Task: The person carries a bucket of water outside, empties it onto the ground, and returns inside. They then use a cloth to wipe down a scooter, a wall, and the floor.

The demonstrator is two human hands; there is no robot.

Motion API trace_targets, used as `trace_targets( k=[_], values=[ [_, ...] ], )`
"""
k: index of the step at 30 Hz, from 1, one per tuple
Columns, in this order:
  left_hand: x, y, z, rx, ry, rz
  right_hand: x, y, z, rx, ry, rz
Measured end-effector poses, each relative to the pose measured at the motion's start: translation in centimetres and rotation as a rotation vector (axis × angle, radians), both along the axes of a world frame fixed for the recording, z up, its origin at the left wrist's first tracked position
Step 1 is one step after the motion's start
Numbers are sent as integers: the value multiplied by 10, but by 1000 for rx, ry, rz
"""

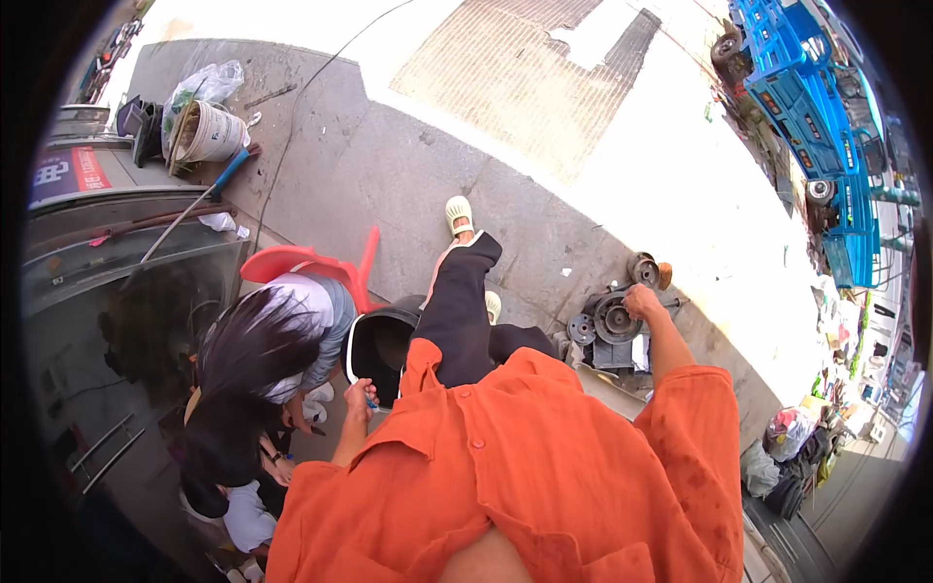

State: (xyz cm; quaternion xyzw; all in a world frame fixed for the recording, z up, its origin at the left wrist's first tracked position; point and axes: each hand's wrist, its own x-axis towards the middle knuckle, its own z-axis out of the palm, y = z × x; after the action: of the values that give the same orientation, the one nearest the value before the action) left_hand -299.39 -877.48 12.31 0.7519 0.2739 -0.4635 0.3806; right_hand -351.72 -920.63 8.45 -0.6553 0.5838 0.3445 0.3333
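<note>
In the head view, my left hand [361, 399] is closed around the pale rim or handle of a black bucket [382, 342], whose open mouth tilts toward the left beside my leg. My right hand [641, 303] hangs out to the right with its fingers curled. It overlaps in view a greasy metal machine with round wheels [614, 321]. Whether that hand holds anything is too small to tell.
At left, a person with long dark hair [238, 374] bends beside a red plastic chair [309, 262]; another person is partly visible below. A white bucket [209, 132] and broom [233, 170] stand upper left. A blue truck [802, 107] is upper right, with bags [789, 432] at right.
</note>
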Motion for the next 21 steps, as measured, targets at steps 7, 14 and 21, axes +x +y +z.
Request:
trace_targets(
  k=[7, 14, 21],
  values=[
    [61, -146, -39, -63, 131, 225, -9, -196, -38, 121, 228, 1001],
    [156, -319, -38, -21, 67, 160, 57, -336, 42, 184, 330, 1025],
    [260, -507, -19, -65, -7, -117, 160, -434, 14, 280, 96, 1084]
  ],
)
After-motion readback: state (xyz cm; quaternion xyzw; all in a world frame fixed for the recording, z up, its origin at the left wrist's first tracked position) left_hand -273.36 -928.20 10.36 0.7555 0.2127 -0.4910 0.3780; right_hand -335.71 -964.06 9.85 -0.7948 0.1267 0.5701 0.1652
